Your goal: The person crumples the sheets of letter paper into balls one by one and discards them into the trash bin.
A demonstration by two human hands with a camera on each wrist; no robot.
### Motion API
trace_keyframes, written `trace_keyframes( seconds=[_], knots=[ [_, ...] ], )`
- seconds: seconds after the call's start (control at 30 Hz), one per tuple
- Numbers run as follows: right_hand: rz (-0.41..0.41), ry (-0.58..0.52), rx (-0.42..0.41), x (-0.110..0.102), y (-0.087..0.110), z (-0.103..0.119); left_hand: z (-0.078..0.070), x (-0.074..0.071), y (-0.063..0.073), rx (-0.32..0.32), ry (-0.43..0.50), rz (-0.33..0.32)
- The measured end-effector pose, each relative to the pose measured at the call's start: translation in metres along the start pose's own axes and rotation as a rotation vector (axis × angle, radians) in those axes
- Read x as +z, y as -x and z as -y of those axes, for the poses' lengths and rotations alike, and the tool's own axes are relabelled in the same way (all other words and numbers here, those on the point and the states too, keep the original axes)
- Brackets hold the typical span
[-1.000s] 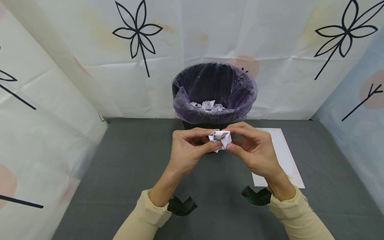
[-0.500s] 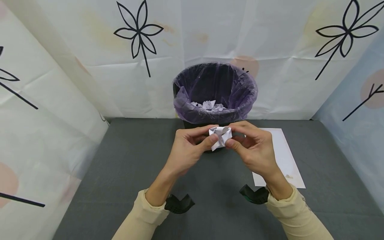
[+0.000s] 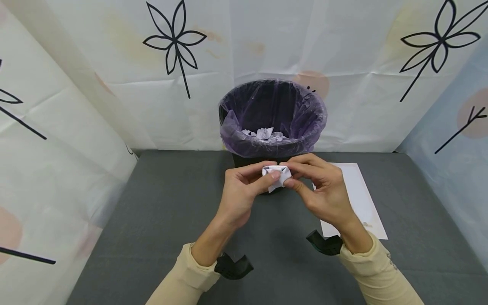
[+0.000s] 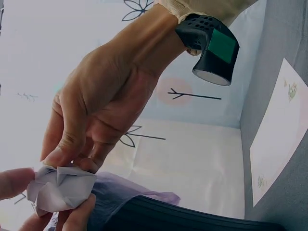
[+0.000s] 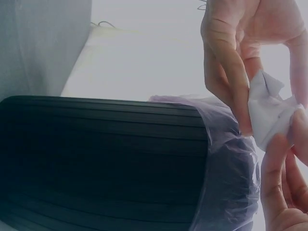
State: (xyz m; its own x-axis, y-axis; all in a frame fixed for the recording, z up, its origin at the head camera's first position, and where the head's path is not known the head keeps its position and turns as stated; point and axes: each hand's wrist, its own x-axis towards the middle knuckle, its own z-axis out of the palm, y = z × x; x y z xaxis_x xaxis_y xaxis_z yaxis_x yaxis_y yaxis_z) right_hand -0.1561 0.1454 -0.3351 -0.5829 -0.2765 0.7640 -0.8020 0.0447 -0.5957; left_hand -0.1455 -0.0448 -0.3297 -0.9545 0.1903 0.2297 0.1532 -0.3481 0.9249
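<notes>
A small crumpled ball of white paper (image 3: 283, 178) with folded facets is held between both hands, in front of the bin and above the dark table. My left hand (image 3: 242, 188) pinches it from the left, thumb across its near face and fingertips behind. From the right, my right hand (image 3: 323, 190) pinches its other side with thumb and fingers. In the left wrist view the paper ball (image 4: 60, 188) shows sharp creases, with fingertips of both hands on it. The right wrist view shows the paper ball (image 5: 272, 113) with a pointed corner sticking up.
A black bin (image 5: 106, 159) with a purple plastic liner (image 3: 267, 148) stands at the back of the table (image 3: 160, 237). Inside it lie several crumpled papers (image 3: 264, 134). A flat white sheet (image 3: 360, 199) lies at the right, partly behind my right hand. Patterned cloth (image 3: 126, 84) surrounds the table.
The paper ball has been turned and squeezed between the fingers, its visible folds shifting. Both hands moved up slightly, then back a little; the bin and sheet stay put.
</notes>
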Motion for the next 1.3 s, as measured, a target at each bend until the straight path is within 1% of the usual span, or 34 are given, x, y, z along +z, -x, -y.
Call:
trace_keyframes(
  seconds=[0.13, 0.27, 0.37, 0.53, 0.63, 0.7, 0.83, 0.9, 0.97, 1.1, 1.2, 1.3],
  knots=[
    [0.0, -0.003, 0.019, -0.0001, 0.0009, -0.0017, 0.0022, 0.0004, -0.0011, -0.003, 0.019, -0.02],
    [0.004, -0.029, 0.044, -0.0011, 0.0016, -0.0025, 0.0028, 0.002, -0.0022, 0.021, 0.031, -0.035],
    [0.022, -0.024, 0.064, -0.0018, 0.0016, -0.0018, 0.0015, 0.0031, -0.0019, 0.035, 0.033, -0.056],
    [0.052, 0.014, 0.107, -0.0013, 0.0012, 0.0001, -0.0005, 0.0039, -0.0016, -0.001, 0.066, -0.086],
    [0.052, 0.015, 0.125, 0.0001, 0.0008, 0.0007, -0.0001, 0.0032, -0.0027, -0.02, 0.079, -0.094],
    [0.042, 0.001, 0.122, 0.0013, 0.001, 0.0001, -0.0002, 0.0027, -0.0031, -0.014, 0.056, -0.087],
    [0.01, -0.039, 0.102, 0.0032, 0.0027, -0.0029, -0.0023, 0.0019, -0.003, 0.006, -0.044, -0.066],
    [0.006, -0.049, 0.095, 0.0036, 0.0033, -0.0047, -0.0032, 0.0017, -0.0029, 0.009, -0.078, -0.068],
    [0.015, -0.053, 0.098, 0.0033, 0.0036, -0.0057, -0.0039, 0.0016, -0.0028, 0.004, -0.082, -0.075],
    [0.052, -0.073, 0.13, 0.001, 0.0032, -0.0054, -0.003, 0.0008, -0.0021, 0.001, -0.074, -0.082],
    [0.066, -0.09, 0.15, -0.0017, 0.0029, -0.0053, -0.0024, 0.0001, -0.0016, 0.001, -0.089, -0.057],
    [0.064, -0.098, 0.151, -0.0032, 0.0037, -0.0062, -0.0017, -0.0004, -0.0014, -0.007, -0.084, -0.027]
  ],
)
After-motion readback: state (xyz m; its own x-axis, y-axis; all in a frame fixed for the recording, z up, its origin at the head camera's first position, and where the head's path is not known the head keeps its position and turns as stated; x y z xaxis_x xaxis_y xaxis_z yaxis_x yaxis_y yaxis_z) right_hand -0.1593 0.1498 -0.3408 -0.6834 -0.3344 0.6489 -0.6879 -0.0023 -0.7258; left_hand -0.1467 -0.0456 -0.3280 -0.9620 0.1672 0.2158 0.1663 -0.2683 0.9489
